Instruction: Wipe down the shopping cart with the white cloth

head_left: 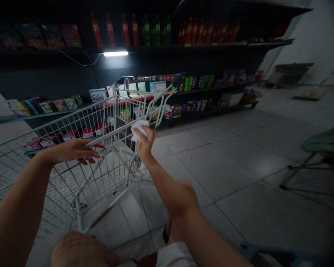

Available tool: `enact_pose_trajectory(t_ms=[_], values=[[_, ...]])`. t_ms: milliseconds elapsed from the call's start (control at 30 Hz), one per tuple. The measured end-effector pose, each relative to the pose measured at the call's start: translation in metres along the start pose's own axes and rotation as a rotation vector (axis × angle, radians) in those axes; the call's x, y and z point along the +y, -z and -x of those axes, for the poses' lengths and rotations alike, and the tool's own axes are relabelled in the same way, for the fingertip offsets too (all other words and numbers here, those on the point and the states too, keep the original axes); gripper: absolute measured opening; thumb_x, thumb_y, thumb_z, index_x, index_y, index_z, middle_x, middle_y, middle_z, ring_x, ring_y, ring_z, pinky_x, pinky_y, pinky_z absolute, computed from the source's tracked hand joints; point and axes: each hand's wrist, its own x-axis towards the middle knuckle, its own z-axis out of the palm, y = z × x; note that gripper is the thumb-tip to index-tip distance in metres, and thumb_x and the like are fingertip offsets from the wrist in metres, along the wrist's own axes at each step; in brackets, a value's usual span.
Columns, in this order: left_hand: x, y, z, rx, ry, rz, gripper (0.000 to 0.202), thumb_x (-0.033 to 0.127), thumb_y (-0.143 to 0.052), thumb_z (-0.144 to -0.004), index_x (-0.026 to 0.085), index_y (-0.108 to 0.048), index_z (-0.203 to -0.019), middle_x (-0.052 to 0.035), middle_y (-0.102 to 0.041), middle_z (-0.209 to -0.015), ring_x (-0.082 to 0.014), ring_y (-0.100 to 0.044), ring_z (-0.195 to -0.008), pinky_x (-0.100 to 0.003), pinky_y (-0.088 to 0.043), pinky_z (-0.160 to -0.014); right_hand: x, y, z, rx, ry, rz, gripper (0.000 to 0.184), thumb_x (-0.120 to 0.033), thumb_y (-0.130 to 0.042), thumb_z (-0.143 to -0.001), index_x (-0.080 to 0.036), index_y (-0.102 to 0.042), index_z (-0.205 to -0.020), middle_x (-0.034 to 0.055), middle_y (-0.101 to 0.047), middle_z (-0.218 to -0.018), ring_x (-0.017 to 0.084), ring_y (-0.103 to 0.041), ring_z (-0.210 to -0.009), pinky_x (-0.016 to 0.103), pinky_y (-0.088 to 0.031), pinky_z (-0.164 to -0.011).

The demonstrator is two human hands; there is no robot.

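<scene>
Closest to the camera, a rounded skin-toned shape [80,250] at the lower edge, too near and blurred to name, with white shorts [175,256] and a dark sandal [166,234] just beside it. Above these, two bare arms reaching forward: the left forearm [19,200] from the lower left, the right forearm [167,181] from the lower middle. Left hand [71,152] lying across the top rail of a wire shopping cart [80,115], fingers loosely spread and draped over the rail. Right hand [144,144] raised at the same rail, fingers and thumb pinching a crumpled white cloth [139,129], the cloth touching the rail near the cart's far end. Cart upright on pale floor tiles [211,167], its basket between the two arms and the shelves. Past the cart, on the left, a low shelf [41,115] of bright snack packets; straight ahead, a longer shelf [189,83] of more packets, too small to read. Higher up, a lit tube lamp [115,53] with a loose cable, beneath a top shelf [128,48] of red and green bottles. Far right, well apart from the cart, a folding stool [303,174] under a green cover [325,142], and farther off, a broom [306,97] on the floor.
</scene>
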Motion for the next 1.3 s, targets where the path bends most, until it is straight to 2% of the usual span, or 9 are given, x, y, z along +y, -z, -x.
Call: enact_pose_trajectory(t_ms=[167,267,433,533,833,967,1067,1167,1300], values=[[-0.004,0.004,0.005,0.014,-0.016,0.003,0.062,0.045,-0.068,-0.077,0.022,-0.056,-0.134,-0.0104,-0.075,-0.111,-0.0277,-0.07,-0.099,-0.037,-0.057,-0.079,-0.004,0.018,0.078,-0.361,0.275,-0.044,0.031,-0.014,-0.058,-0.089,-0.033,-0.077,-0.105,0.0045,-0.062,-0.11,0.017,-0.056,-0.102,0.033,-0.051,-0.096],[-0.01,0.008,0.01,-0.003,-0.014,0.008,0.061,0.046,-0.069,-0.078,0.026,-0.057,-0.134,-0.0096,-0.075,-0.112,-0.0276,-0.07,-0.097,-0.038,-0.057,-0.079,0.021,0.046,0.01,-0.275,0.396,-0.058,0.037,-0.011,-0.051,-0.091,-0.033,-0.074,-0.11,0.0025,-0.06,-0.114,0.016,-0.057,-0.104,0.035,-0.049,-0.098],[-0.021,0.015,0.019,-0.018,-0.012,0.009,0.054,0.048,-0.068,-0.079,0.033,-0.061,-0.13,-0.0047,-0.077,-0.108,-0.0253,-0.071,-0.095,-0.036,-0.054,-0.083,0.071,0.071,-0.176,0.145,0.033,0.102,0.051,-0.011,-0.037,-0.09,-0.024,-0.058,-0.134,0.0094,-0.046,-0.129,0.027,-0.045,-0.128,0.056,-0.038,-0.11],[-0.028,0.019,0.024,-0.023,0.004,0.022,0.048,0.05,-0.07,-0.078,0.039,-0.064,-0.124,-0.0012,-0.078,-0.107,-0.0238,-0.071,-0.096,-0.035,-0.053,-0.085,0.067,0.054,-0.201,0.168,-0.017,0.078,0.053,-0.009,-0.037,-0.088,-0.024,-0.057,-0.135,0.0107,-0.046,-0.129,0.028,-0.044,-0.13,0.059,-0.036,-0.112],[-0.041,0.028,0.041,0.035,0.125,0.013,0.051,0.055,-0.07,-0.076,0.034,-0.066,-0.122,-0.0026,-0.077,-0.109,-0.0258,-0.069,-0.101,-0.035,-0.053,-0.087,-0.012,0.011,0.092,-0.346,0.099,0.061,0.035,-0.016,-0.057,-0.09,-0.03,-0.072,-0.118,0.0083,-0.063,-0.117,0.02,-0.055,-0.11,0.036,-0.048,-0.1],[0.003,0.029,0.033,0.129,0.069,-0.323,0.048,0.062,-0.064,-0.075,0.019,-0.072,-0.096,-0.0048,-0.076,-0.09,-0.0224,-0.066,-0.087,-0.03,-0.051,-0.079,-0.019,0.027,0.153,-0.667,0.193,-0.08,0.035,-0.004,-0.06,-0.084,-0.03,-0.076,-0.101,0.0012,-0.069,-0.108,0.015,-0.057,-0.099,0.028,-0.05,-0.096],[0.056,0.018,0.007,0.379,-0.053,-0.587,0.062,0.068,-0.053,-0.08,0.017,-0.068,-0.111,-0.0058,-0.072,-0.088,-0.0201,-0.062,-0.08,-0.03,-0.047,-0.075,-0.019,0.037,0.114,-0.604,0.208,-0.166,0.036,-0.004,-0.057,-0.083,-0.028,-0.076,-0.103,0.0027,-0.067,-0.111,0.015,-0.058,-0.101,0.03,-0.05,-0.099],[0.096,0.0,-0.03,0.446,-0.226,-0.584,0.063,0.068,-0.042,-0.086,0.016,-0.068,-0.11,-0.0071,-0.071,-0.088,-0.0198,-0.062,-0.079,-0.029,-0.045,-0.074,-0.019,0.039,0.025,-0.256,0.077,-0.105,0.041,-0.012,-0.053,-0.086,-0.026,-0.07,-0.121,0.0079,-0.058,-0.121,0.022,-0.054,-0.113,0.04,-0.048,-0.102],[0.103,-0.018,-0.067,0.521,-0.24,-0.621,0.058,0.058,-0.031,-0.093,0.014,-0.068,-0.087,-0.0079,-0.065,-0.069,-0.0198,-0.061,-0.073,-0.03,-0.045,-0.071,-0.022,0.016,-0.053,-0.11,0.015,-0.057,0.05,-0.014,-0.049,-0.087,-0.03,-0.062,-0.132,0.0073,-0.048,-0.132,0.028,-0.043,-0.128,0.049,-0.038,-0.112]])
